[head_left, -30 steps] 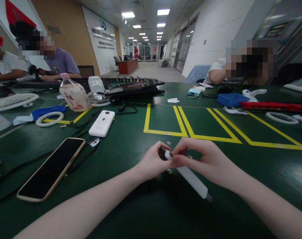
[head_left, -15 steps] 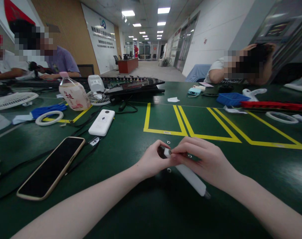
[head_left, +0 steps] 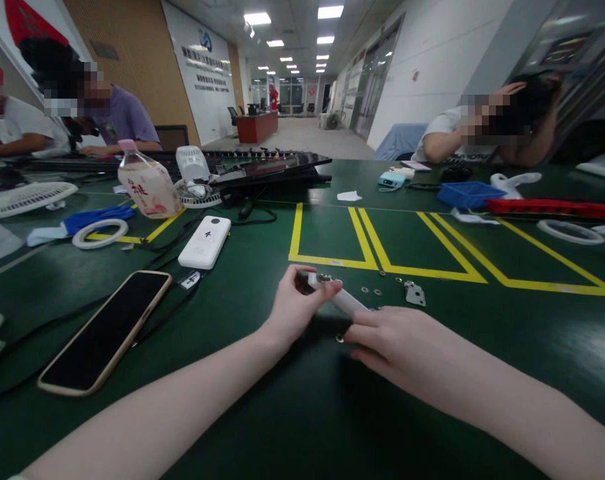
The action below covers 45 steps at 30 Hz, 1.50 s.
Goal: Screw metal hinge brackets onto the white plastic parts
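My left hand is closed around one end of a long white bar, with the thumb pressed along its near side. Small metal fittings sit at that held end. The bar slants away to the lower right, and my right hand hides its far end. Slightly parted, the right fingers reach down by a small metal washer on the table; nothing shows between them. Beyond the bar lie several more small rings and a flat metal plate with holes.
Yellow tape marks out areas on the green table. To the left are a phone, a white power bank, a drink bottle and cables. A blue tray stands at right. Other people sit across the table.
My right hand has left the bar's fitted end and moved down beside the near washer. My left hand shifted slightly up and left with the bar. The metal plate has come into view.
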Each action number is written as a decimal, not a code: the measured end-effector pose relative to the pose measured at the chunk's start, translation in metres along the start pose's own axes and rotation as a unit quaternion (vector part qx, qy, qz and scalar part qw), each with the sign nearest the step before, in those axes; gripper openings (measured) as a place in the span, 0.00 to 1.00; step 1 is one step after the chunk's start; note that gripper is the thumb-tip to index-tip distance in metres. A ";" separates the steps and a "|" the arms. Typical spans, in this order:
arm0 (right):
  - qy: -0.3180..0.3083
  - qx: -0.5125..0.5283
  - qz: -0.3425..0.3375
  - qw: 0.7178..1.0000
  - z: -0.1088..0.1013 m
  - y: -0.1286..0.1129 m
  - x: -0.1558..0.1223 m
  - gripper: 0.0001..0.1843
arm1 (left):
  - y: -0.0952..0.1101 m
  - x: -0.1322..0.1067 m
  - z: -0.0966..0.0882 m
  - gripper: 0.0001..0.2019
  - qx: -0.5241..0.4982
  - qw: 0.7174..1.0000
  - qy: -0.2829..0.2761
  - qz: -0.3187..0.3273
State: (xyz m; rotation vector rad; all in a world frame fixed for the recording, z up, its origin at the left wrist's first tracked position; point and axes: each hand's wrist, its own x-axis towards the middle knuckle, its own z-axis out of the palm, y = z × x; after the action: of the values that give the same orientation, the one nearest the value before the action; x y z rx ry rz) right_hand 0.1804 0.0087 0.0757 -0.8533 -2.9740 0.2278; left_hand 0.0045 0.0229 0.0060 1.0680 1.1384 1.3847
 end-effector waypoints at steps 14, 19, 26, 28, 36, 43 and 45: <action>-0.060 0.045 0.037 0.996 0.005 0.005 0.012 0.07 | -0.002 0.001 -0.001 0.26 0.010 1.000 0.019 0.017; -0.040 0.109 0.196 0.974 -0.022 0.056 -0.006 0.10 | 0.001 -0.002 -0.003 0.26 0.012 1.000 0.021 -0.001; -0.130 0.123 0.235 0.955 -0.010 0.096 -0.018 0.14 | 0.002 -0.003 -0.005 0.25 0.020 1.000 -0.002 -0.012; -0.119 0.132 0.212 0.961 -0.005 0.092 -0.014 0.12 | 0.002 -0.003 -0.005 0.25 0.029 0.999 -0.018 -0.012; -0.102 0.127 0.230 0.960 -0.001 0.081 -0.007 0.05 | 0.007 -0.010 -0.001 0.22 0.064 0.992 -0.106 0.000; 0.084 0.183 0.142 0.969 -0.013 0.060 -0.007 0.09 | 0.004 -0.008 -0.001 0.22 0.097 0.990 -0.103 0.007; 0.165 0.174 0.098 0.966 -0.017 0.044 -0.005 0.10 | 0.001 -0.007 -0.001 0.22 0.097 0.990 -0.103 0.014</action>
State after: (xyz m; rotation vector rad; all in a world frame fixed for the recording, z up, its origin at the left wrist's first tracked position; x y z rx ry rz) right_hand 0.2095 0.0453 0.0862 -1.0204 -2.4443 0.5386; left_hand 0.0042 0.0162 0.0067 1.3372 1.1259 1.1711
